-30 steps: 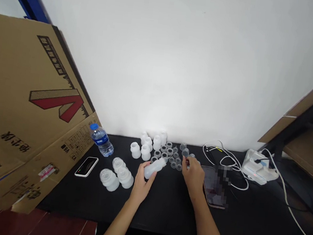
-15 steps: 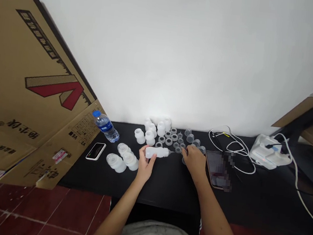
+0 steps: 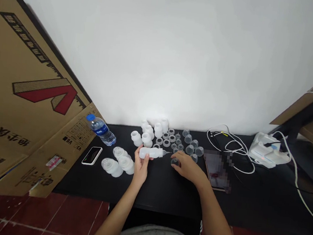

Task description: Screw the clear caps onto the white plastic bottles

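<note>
My left hand [image 3: 141,165] is closed around a white translucent feeding bottle [image 3: 149,153], held lying sideways with its clear teat [image 3: 166,153] pointing right. My right hand [image 3: 186,167] grips a clear domed cap [image 3: 174,162] between thumb and fingers, just right of the teat and apart from it. Beyond the hands stand several open white bottles [image 3: 148,132]. Beside them lie white collar rings [image 3: 166,142] and small clear teats [image 3: 178,141]. More clear domed caps [image 3: 189,149] sit farther right. Several capped bottles [image 3: 118,162] lie or stand left of my left hand.
A water bottle [image 3: 101,131] and a white-framed phone [image 3: 92,155] are on the left of the black table [image 3: 161,193], near a large cardboard box [image 3: 32,118]. To the right lie a dark phone [image 3: 216,170], white cables [image 3: 236,146] and a white device [image 3: 268,151].
My right hand has moved left and toward me, bringing a clear domed cap from the cap group near the teat. My left hand still holds the bottle. The view has shifted slightly.
</note>
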The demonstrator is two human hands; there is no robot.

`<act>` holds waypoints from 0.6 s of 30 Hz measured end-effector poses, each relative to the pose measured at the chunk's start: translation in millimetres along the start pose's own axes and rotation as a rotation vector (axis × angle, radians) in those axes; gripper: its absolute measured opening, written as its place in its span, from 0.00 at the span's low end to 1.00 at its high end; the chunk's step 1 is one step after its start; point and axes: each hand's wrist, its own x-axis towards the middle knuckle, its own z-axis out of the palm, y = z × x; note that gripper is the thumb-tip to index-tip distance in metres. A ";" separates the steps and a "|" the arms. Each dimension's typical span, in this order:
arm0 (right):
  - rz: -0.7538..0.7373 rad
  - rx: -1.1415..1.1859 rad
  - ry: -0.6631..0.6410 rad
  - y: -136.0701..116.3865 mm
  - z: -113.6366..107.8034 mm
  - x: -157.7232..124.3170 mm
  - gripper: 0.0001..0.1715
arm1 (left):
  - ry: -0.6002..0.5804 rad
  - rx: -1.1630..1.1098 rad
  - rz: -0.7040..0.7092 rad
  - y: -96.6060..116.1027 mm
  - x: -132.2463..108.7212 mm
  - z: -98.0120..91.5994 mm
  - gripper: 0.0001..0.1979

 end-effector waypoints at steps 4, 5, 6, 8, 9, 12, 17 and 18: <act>-0.032 0.156 -0.061 -1.9 12.1 3.9 0.17 | -0.031 -0.003 0.000 -1.9 -1.2 -0.4 0.32; -0.029 0.174 -0.062 -1.1 14.0 4.6 0.15 | -0.037 0.002 0.002 -2.4 -1.6 -0.6 0.32; -0.021 0.183 -0.056 0.0 15.3 5.3 0.13 | -0.041 0.008 0.003 -2.9 -1.9 -0.8 0.31; 0.006 0.179 -0.021 2.4 16.6 6.5 0.11 | -0.050 0.021 0.002 -3.6 -2.4 -1.0 0.31; 0.025 0.167 0.000 3.3 16.8 7.0 0.13 | -0.052 0.023 0.000 -3.7 -2.6 -1.1 0.31; 0.105 0.094 0.031 3.5 16.4 8.0 0.20 | -0.047 0.024 0.002 -2.8 -3.4 -1.0 0.32; 0.140 0.070 0.054 1.0 16.7 8.3 0.22 | -0.032 0.037 0.017 1.3 -4.5 -0.9 0.31; 0.134 0.094 0.074 1.2 16.6 8.5 0.22 | -0.027 0.040 0.017 1.9 -4.5 -1.0 0.31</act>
